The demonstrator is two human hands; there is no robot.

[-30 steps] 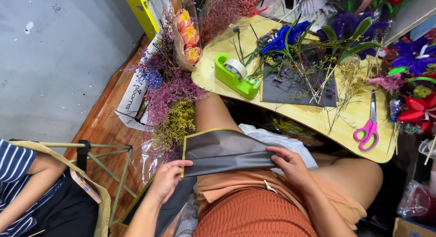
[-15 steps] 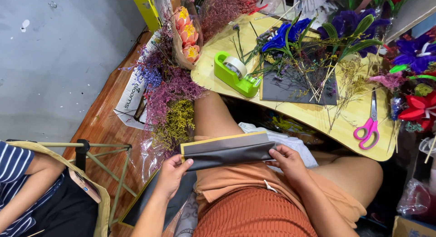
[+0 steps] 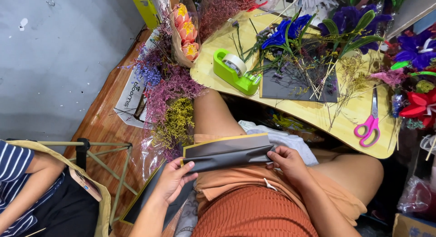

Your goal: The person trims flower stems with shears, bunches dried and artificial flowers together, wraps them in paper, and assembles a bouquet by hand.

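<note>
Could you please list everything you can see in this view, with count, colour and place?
wrapping sheet: one, dark grey with gold edge, folded over the lap
table: one, yellow, ahead
tape dispenser: one, green, table's left edge
scissors: one, pink, table's right
blue flowers: a bunch, on the table
dark sheet: one, grey, under the stems
dried flowers: bunches, purple, pink, yellow, on the floor
other person: one, striped sleeve, lower left
left hand: holds the sheet's left end
right hand: holds its right end
</note>
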